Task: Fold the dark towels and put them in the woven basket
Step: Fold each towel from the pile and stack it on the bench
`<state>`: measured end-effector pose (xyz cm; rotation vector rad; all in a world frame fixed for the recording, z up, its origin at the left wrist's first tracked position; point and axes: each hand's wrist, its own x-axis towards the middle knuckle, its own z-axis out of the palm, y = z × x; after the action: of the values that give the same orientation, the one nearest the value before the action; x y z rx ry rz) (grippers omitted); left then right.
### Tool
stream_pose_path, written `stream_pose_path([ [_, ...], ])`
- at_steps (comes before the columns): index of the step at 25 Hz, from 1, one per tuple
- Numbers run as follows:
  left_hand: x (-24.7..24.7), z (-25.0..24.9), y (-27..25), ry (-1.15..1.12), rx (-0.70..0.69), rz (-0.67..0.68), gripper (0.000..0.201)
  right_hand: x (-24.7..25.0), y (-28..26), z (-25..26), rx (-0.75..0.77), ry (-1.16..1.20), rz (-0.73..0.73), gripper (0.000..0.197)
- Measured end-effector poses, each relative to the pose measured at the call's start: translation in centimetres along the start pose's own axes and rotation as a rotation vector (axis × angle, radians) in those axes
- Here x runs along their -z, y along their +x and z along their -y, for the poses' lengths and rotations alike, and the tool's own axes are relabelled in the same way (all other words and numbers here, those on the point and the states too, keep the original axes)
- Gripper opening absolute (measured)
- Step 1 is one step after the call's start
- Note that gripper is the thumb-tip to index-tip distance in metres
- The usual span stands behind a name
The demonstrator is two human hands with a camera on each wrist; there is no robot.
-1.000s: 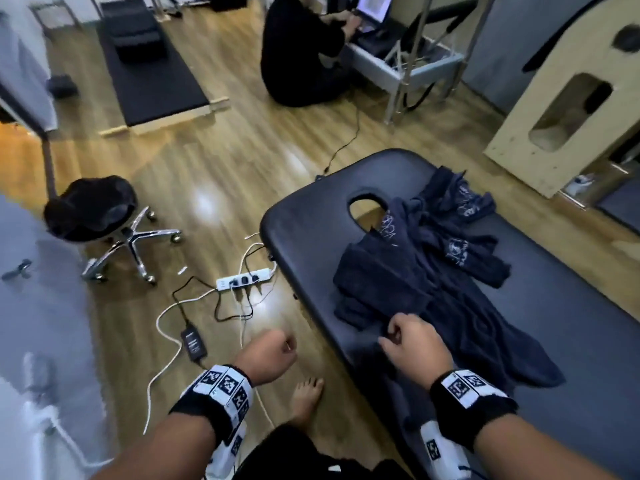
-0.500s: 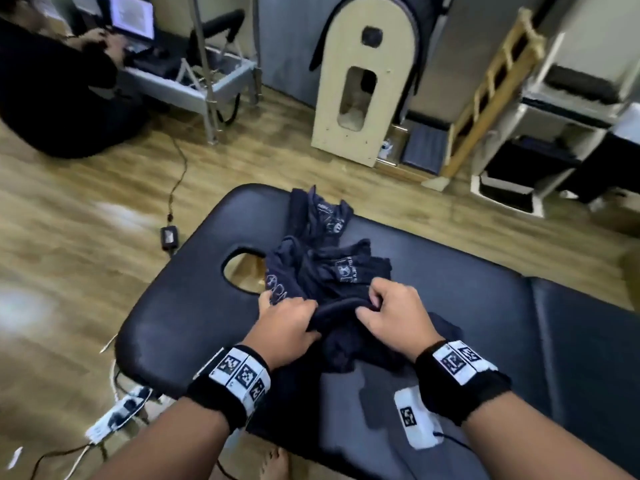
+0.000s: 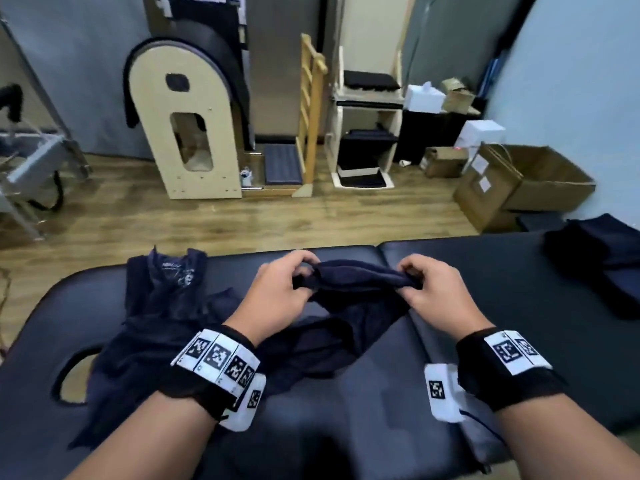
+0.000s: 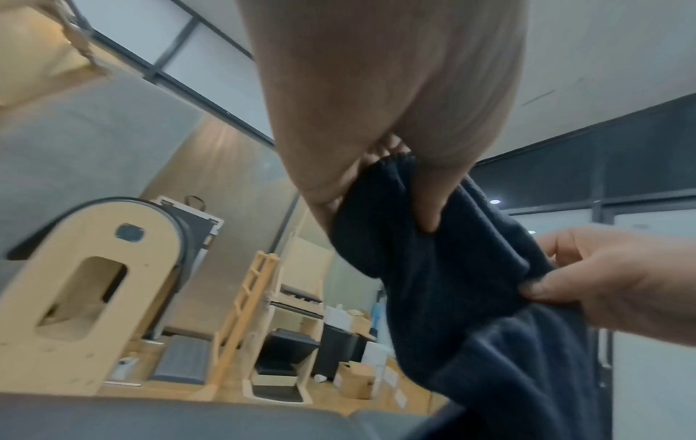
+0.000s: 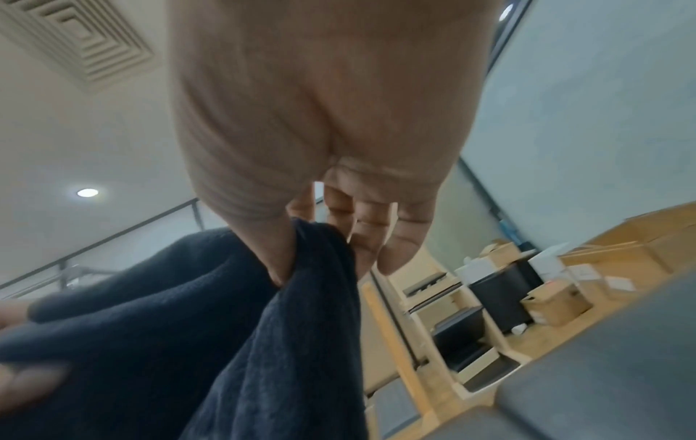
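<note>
Both hands hold one dark navy towel [image 3: 356,282] up over the black massage table [image 3: 502,271]. My left hand [image 3: 294,282] pinches its upper edge on the left, and my right hand [image 3: 415,282] pinches the same edge on the right. The rest of the towel [image 4: 463,282] hangs down and trails onto the table. From the right wrist, the towel [image 5: 301,312] is seen squeezed between thumb and fingers. A heap of other dark towels [image 3: 162,306] lies on the table to the left. No woven basket is in sight.
More dark cloth [image 3: 602,258] sits at the table's far right end. The face hole [image 3: 69,375] is at the left end. Beyond the table stand a wooden arched barrel [image 3: 194,133], a ladder frame [image 3: 310,112], shelves and cardboard boxes [image 3: 519,181].
The head has turned right along the table. My left hand came onto the towel pile, then both hands lifted one towel off it and spread apart along its edge.
</note>
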<state>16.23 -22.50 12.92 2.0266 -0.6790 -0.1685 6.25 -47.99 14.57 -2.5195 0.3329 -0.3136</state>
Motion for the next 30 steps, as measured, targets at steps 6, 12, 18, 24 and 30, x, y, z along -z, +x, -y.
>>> stream_pose_path([
  [6, -12.7, -11.0, 6.9, 0.057, -0.191, 0.022, 0.027, 9.5, -1.5, -14.9, -0.187, 0.094, 0.025, 0.037],
  [12, -26.5, -22.2, 10.6, 0.369, -0.495, 0.366, 0.023, 18.1, -2.1, -22.3, 0.154, 0.401, 0.192, 0.043],
  [18, -26.3, -25.2, 13.3, 0.492, -0.419, 0.323, 0.027, 20.0, -0.1, -27.6, 0.167, 0.209, 0.302, 0.026],
  [24, -19.7, -26.3, 16.3, 0.618, -0.287, 0.215, 0.010, 19.8, 3.1, -29.5, 0.042, 0.011, 0.538, 0.023],
  [30, -12.1, -23.0, 22.0, 0.816, 0.185, 0.200, 0.014, 22.9, 15.2, -23.9, -0.193, 0.205, 0.394, 0.014],
])
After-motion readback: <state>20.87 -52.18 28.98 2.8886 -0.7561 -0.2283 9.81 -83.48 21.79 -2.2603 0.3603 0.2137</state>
